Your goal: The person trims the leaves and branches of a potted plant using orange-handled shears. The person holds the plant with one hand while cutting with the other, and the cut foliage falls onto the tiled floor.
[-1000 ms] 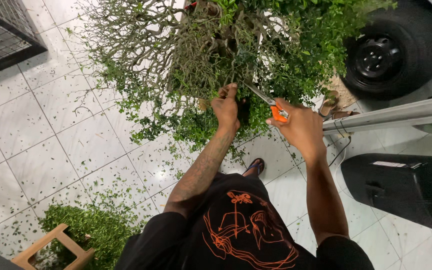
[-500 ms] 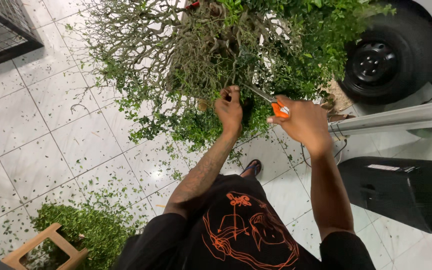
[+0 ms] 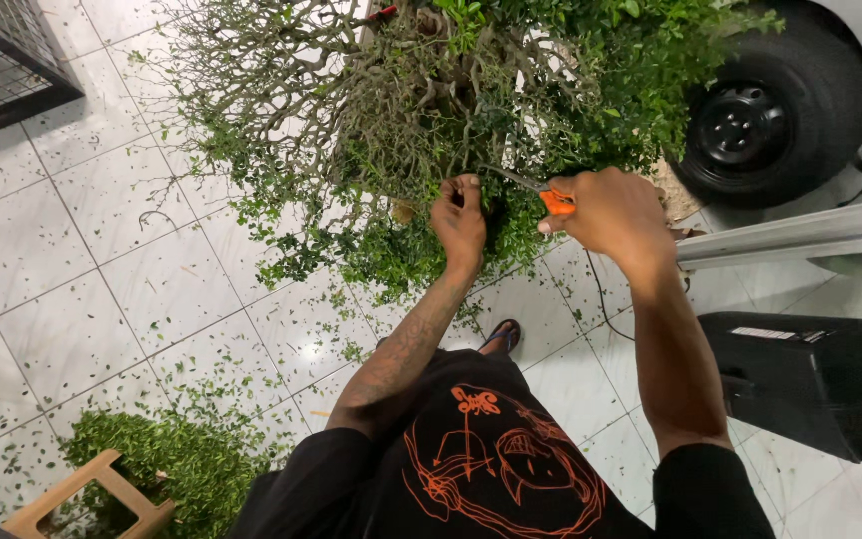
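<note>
Arms reach up, left hand (image 3: 459,218) fingers gripping shrub (image 3: 431,110) twigs, right hand (image 3: 611,212) fingers closed around orange-handled shears (image 3: 543,194)

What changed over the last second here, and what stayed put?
The right hand with the orange-handled shears shifted slightly left and up, blades deeper into the shrub. The left hand kept its grip on the foliage. Nothing was let go; the clippings and the car wheel stayed.

Shears (image 3: 541,192): blade tips lost among twigs, handles mostly covered by right hand (image 3: 611,212). Bush (image 3: 431,110) top cut off by frame edge
</note>
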